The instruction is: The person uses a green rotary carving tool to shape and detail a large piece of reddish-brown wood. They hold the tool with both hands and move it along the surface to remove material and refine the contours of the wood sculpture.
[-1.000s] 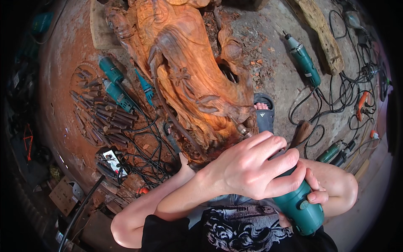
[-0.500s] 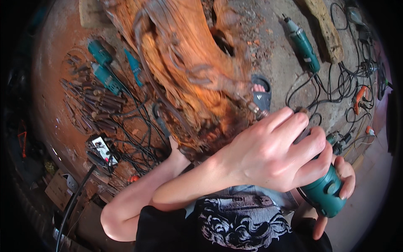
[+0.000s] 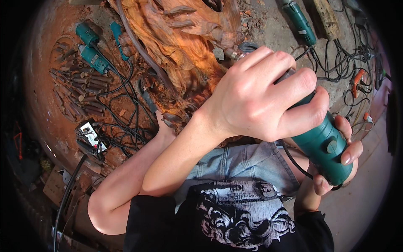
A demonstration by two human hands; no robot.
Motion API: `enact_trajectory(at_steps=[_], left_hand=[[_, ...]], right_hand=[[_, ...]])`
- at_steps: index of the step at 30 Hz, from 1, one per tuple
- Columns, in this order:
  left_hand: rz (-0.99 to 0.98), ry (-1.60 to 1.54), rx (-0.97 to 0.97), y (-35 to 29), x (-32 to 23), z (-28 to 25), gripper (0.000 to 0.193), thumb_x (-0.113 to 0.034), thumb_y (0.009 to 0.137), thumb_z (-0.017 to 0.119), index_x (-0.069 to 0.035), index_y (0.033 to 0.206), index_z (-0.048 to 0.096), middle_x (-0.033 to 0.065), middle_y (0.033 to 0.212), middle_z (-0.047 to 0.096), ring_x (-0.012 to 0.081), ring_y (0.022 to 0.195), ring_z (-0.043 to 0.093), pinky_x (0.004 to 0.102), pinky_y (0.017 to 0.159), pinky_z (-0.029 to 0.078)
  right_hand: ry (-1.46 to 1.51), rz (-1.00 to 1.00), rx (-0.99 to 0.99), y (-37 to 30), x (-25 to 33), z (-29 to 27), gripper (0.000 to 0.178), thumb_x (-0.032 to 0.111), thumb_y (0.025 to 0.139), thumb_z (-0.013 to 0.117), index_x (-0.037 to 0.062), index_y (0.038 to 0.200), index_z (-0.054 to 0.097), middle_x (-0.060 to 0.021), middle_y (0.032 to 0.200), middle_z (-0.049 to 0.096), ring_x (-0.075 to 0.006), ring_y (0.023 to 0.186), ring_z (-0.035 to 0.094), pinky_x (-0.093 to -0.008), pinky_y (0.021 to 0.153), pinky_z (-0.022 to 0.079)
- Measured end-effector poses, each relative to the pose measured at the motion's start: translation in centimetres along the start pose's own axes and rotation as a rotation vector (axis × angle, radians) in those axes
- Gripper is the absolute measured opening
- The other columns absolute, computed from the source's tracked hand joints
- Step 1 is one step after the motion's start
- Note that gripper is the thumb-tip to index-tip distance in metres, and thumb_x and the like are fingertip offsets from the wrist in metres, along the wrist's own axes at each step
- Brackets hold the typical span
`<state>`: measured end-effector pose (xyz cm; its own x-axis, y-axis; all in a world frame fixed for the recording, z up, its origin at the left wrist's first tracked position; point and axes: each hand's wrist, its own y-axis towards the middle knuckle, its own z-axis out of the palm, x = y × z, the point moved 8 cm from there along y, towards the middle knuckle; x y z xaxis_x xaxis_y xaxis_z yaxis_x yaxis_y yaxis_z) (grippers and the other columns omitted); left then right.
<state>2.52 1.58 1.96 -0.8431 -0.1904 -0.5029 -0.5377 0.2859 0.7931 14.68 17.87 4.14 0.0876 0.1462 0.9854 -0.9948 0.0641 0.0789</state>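
Note:
A green die grinder with a metal collet and bit lies slantwise across my front, its nose pointing far left. My left hand is wrapped over the front part of its body, knuckles up. At the rear end my right hand holds the housing from the right, fingers and thumb round it. The bit reaches the right side of a large, carved reddish-orange root wood piece; it is blurred, and whether it touches is hard to tell.
On the left lie two green power tools, a pile of dark bits or short rods, a white power box and tangled black cables. Right holds another green grinder, a wood beam and an orange-handled tool. Reddish dust covers the floor.
Both hands and the grinder have shifted up and left in the view, with the bit moving farther along the wood. The whole scene has also slid upward as the head view tilted.

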Motion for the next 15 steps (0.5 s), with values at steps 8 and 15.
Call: enact_trajectory(at_steps=[8,15], left_hand=[[0.000,0.039,-0.134,0.2,0.5,-0.6,0.020,-0.020,0.076,0.074,-0.017,0.094,0.067,0.0014,0.089,0.059,0.0177,0.072,0.058,0.0295,0.058,0.049],[-0.015,-0.016,-0.158,0.6,0.4,-1.1,0.022,-0.019,0.077,0.075,-0.015,0.097,0.066,0.0025,0.090,0.060,0.0194,0.074,0.059,0.0306,0.058,0.049]], right_hand=[[-0.091,-0.012,0.071,1.7,0.7,0.9,0.065,0.020,0.074,0.091,0.0280,0.126,0.052,-0.0292,0.164,0.038,-0.0559,0.149,0.042,-0.0634,0.122,0.040],[-0.087,-0.066,-0.038,1.8,1.6,1.6,0.057,0.026,0.078,0.095,0.0263,0.118,0.054,-0.0252,0.159,0.046,-0.0650,0.144,0.042,-0.0735,0.120,0.037]])
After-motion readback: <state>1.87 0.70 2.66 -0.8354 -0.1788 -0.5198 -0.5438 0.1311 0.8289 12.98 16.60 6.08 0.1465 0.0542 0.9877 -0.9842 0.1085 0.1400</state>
